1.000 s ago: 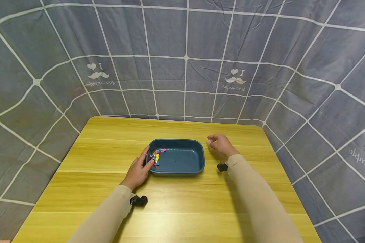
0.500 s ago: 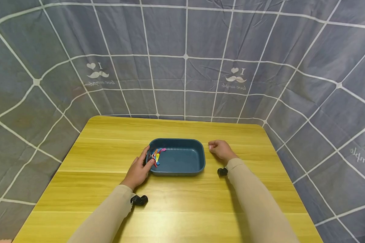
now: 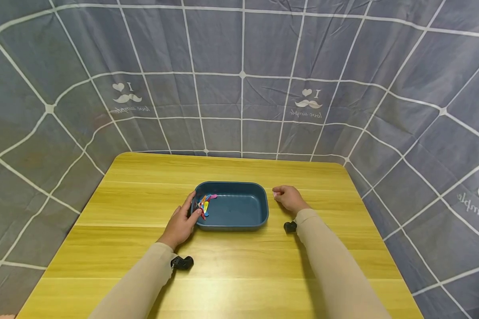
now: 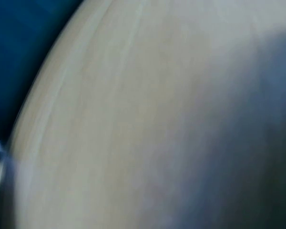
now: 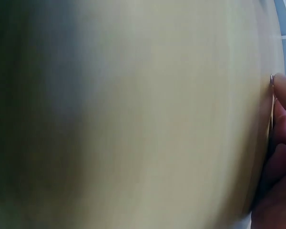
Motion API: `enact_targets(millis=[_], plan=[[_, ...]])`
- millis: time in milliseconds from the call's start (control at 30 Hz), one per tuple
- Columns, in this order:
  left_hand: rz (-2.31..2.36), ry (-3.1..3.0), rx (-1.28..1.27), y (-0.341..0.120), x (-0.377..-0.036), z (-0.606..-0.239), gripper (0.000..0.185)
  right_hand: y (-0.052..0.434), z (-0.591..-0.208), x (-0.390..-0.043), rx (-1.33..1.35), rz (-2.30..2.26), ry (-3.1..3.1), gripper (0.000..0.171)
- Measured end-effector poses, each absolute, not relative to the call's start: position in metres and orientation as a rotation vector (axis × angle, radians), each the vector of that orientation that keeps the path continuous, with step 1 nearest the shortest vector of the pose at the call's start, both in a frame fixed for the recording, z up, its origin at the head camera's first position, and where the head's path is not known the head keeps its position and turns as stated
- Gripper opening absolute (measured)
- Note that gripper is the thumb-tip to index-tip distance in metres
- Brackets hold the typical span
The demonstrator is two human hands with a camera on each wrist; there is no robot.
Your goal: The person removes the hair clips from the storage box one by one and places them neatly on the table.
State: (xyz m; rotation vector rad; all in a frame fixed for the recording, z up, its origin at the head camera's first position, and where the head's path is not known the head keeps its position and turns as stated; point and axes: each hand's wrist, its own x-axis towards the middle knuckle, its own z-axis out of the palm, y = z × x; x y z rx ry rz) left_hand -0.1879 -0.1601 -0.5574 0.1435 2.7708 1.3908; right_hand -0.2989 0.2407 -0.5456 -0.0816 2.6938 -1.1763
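A dark blue rectangular plastic basin (image 3: 236,209) sits on the table. Small colourful hair clips (image 3: 206,206) lie in a loose pile at its left end, partly covered by my left thumb. My left hand (image 3: 179,225) holds the basin's left side, thumb over the rim and fingers along the outside. To the right of the basin, my right hand (image 3: 289,198) pinches a small pink hair clip (image 3: 275,194) low over the tabletop. At the right wrist view's edge, the fingers (image 5: 283,131) are close to the wood; the clip is barely seen.
The yellow wood-grain table (image 3: 223,266) ends at the back against a grey gridded curtain (image 3: 219,97), which also hangs along both sides. A black wrist camera (image 3: 182,263) juts from the left sleeve, another black camera (image 3: 290,227) from the right.
My right hand, with the pink hair clip, has come slightly nearer and lower, then stayed almost still. My left hand and the basin keep their place.
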Motion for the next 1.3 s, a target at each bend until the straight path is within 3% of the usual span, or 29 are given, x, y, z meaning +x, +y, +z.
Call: enact_targets(millis=[1300], plan=[[1.374,2.78,0.16,-0.161,-0.1865,-0.5575,0.069,0.2433,-0.546,-0.2987,-0.085,-1.146,2.681,0.036]])
